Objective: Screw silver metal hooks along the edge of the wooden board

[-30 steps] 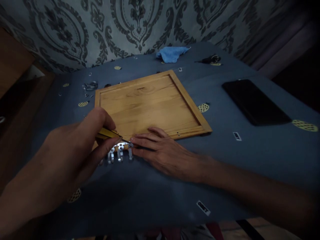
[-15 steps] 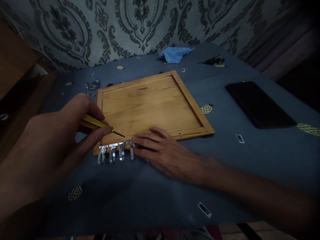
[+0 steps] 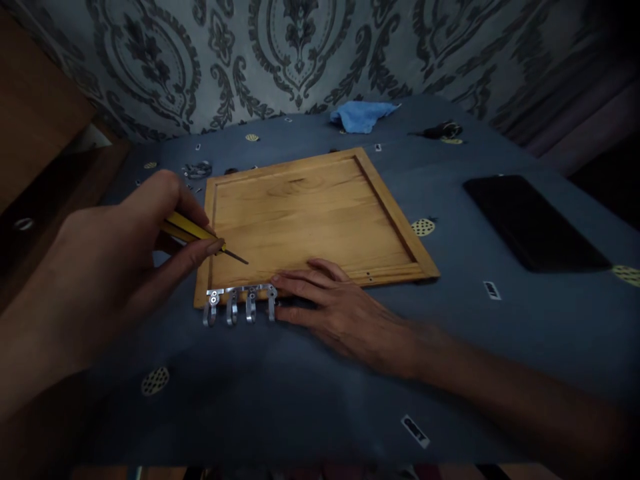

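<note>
A yellow-handled screwdriver (image 3: 187, 229) is pinched in my left hand (image 3: 125, 247). Its thin shaft points right and down, with the tip above the framed wooden panel (image 3: 310, 213). Along the panel's near left edge sits a metal hook rail (image 3: 243, 291), its several silver hooks hanging toward me over the edge. My right hand (image 3: 340, 307) lies at the rail's right end, fingers stretched out on the panel's near edge and touching the last hook. Two small dark holes show in the panel's edge farther right.
The panel lies on a blue pineapple-print cloth (image 3: 300, 413). A black flat slab (image 3: 535, 223) lies to the right, a blue rag (image 3: 364, 116) and a dark coiled item (image 3: 443, 131) at the back. Small metal pieces (image 3: 198, 170) lie behind the left corner. A brown wooden cabinet (image 3: 40, 80) stands far left.
The view has shifted slightly, so most things appear a little farther right. The screwdriver tip has risen a little away from the rail. Both hands keep their hold and place.
</note>
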The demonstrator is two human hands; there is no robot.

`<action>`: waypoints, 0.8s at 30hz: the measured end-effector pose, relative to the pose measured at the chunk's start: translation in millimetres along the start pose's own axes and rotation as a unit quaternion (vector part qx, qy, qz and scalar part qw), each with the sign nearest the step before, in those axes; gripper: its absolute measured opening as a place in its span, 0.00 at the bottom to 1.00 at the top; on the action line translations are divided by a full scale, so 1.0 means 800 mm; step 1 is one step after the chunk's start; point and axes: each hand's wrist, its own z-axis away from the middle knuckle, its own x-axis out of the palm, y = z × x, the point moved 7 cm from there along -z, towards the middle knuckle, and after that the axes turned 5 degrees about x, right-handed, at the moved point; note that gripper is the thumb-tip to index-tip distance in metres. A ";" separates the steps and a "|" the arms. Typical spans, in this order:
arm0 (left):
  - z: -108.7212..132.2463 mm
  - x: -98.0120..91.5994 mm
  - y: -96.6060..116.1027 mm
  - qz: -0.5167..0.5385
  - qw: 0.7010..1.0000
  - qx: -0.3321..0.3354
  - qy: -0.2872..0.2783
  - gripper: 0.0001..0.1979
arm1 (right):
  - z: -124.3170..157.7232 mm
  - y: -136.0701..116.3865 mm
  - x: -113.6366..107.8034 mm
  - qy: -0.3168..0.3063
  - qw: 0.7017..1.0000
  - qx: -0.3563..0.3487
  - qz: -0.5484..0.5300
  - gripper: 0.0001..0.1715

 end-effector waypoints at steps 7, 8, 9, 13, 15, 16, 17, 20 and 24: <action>-0.025 -0.016 -0.019 -0.109 0.993 0.012 0.035 0.23 | 0.000 0.002 0.003 -0.027 1.000 0.012 0.004 0.22; -0.029 -0.016 -0.027 -0.081 0.996 -0.003 0.039 0.22 | 0.000 0.002 0.005 -0.029 0.999 0.014 0.004 0.22; -0.032 -0.017 -0.036 -0.047 0.998 -0.011 0.043 0.21 | 0.000 0.003 0.004 -0.019 1.000 0.015 0.005 0.22; -0.044 -0.019 -0.081 0.042 0.995 -0.047 0.075 0.17 | 0.001 0.004 0.003 0.021 1.000 0.006 0.015 0.24; -0.048 -0.018 -0.102 0.057 0.992 -0.064 0.088 0.15 | 0.000 0.007 0.005 0.021 0.999 0.005 0.032 0.27; -0.049 -0.017 -0.112 0.058 0.991 -0.074 0.094 0.14 | 0.000 0.007 0.005 0.022 0.999 0.002 0.041 0.27; -0.049 -0.015 -0.121 0.057 0.990 -0.086 0.099 0.14 | 0.000 0.006 0.005 0.022 0.998 -0.013 0.050 0.26; -0.044 -0.007 -0.142 0.044 0.986 -0.114 0.111 0.13 | -0.001 0.006 0.008 0.004 0.996 -0.030 0.086 0.25; -0.021 0.007 -0.156 0.018 0.983 -0.130 0.125 0.12 | -0.001 0.010 0.014 -0.001 0.995 -0.023 0.098 0.29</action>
